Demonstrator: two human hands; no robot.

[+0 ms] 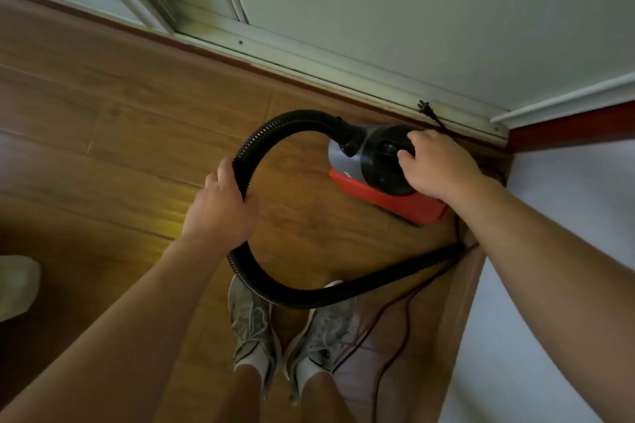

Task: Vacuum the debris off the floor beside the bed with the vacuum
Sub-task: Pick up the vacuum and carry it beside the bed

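Observation:
A small canister vacuum (374, 175), red at the base with a grey and black top, stands on the wooden floor (120, 134) near the wall corner. Its black ribbed hose (285, 120) loops up from the front, down past my feet and off to the right. My left hand (223, 203) grips the hose in the middle of the loop. On the vacuum's black top lies my right hand (436, 161), fingers curled over it by the handle. The nozzle end of the hose is hidden at the right. I see no debris.
A sliding door track (309, 62) runs along the wall behind the vacuum. The black power cord with its plug (423, 107) lies loose by the track and trails past my shoes (292, 330). The white bed edge (536, 285) fills the right; a white object (17, 285) sits at left.

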